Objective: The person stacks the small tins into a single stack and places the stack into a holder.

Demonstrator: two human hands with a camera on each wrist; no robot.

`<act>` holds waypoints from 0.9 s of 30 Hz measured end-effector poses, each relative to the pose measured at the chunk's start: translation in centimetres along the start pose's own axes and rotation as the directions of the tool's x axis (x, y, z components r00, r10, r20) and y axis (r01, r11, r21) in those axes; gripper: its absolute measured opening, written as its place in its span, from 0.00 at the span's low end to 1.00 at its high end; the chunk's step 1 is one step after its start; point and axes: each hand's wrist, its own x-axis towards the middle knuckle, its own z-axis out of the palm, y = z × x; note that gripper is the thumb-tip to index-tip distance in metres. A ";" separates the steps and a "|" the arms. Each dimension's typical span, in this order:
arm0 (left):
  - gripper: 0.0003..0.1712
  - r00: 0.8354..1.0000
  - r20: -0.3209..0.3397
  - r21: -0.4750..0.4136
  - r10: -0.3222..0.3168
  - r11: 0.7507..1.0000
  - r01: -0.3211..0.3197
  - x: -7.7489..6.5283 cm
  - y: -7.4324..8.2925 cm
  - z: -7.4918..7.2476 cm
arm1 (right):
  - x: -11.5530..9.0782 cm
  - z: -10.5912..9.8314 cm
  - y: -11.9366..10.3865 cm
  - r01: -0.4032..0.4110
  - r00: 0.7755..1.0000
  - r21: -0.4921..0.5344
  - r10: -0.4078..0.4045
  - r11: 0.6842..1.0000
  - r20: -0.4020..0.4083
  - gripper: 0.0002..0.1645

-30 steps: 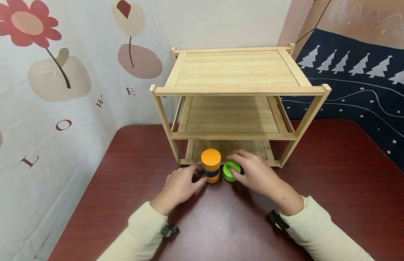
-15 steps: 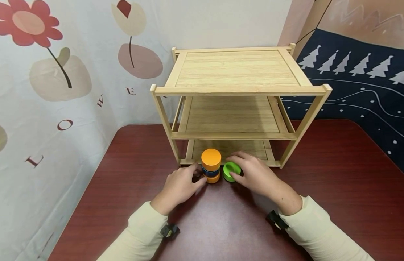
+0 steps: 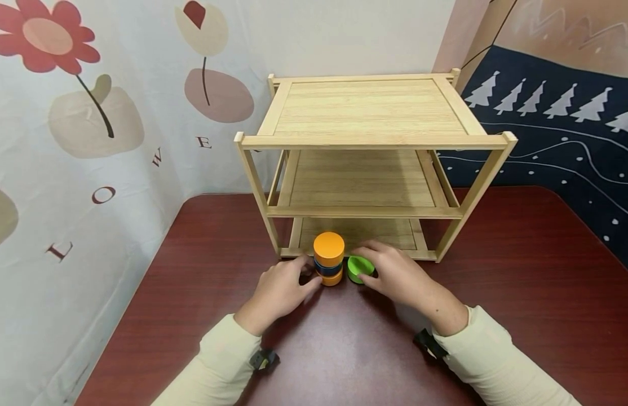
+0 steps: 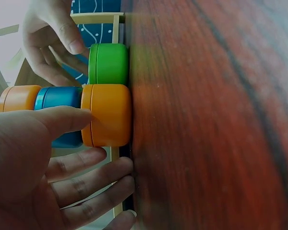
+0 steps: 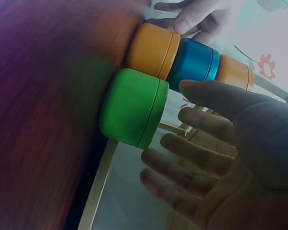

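Note:
Three small round lidded jars stand stacked on the table: an orange jar [image 3: 328, 248] on top, a blue jar [image 4: 67, 98] in the middle and another orange jar [image 4: 110, 115] at the bottom. Just right of the stack sits a green jar [image 5: 132, 108], upright on the table. My left hand [image 3: 281, 290] is at the left of the stack, its thumb lying against the bottom orange jar's lid edge and its relaxed fingers spread behind. Thumb and fingers of my right hand [image 3: 397, 276] hover around the green jar's lid; in the right wrist view they look apart from the jar.
A three-tier wooden rack [image 3: 365, 211] stands right behind the jars, its bottom front rail close to them. The dark red table [image 3: 207, 282] extends to both sides. Printed cloth [image 3: 141, 113] hangs at the left and back.
My right hand has shifted very slightly about the green jar. My left hand and the stack stay in place; the head view has turned a little.

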 end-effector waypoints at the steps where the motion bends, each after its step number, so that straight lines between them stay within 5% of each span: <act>1: 0.15 1.000 0.000 0.000 0.000 1.000 0.000 0.0 0.0 0.0 | 0.0 0.0 0.0 0.001 1.000 -0.001 -0.001 1.000 0.000 0.24; 27: 0.16 1.000 -0.007 -0.004 0.007 1.000 -0.007 0.0 0.1 0.0 | 0.0 0.5 0.3 -0.012 0.998 0.014 0.011 1.000 0.065 0.24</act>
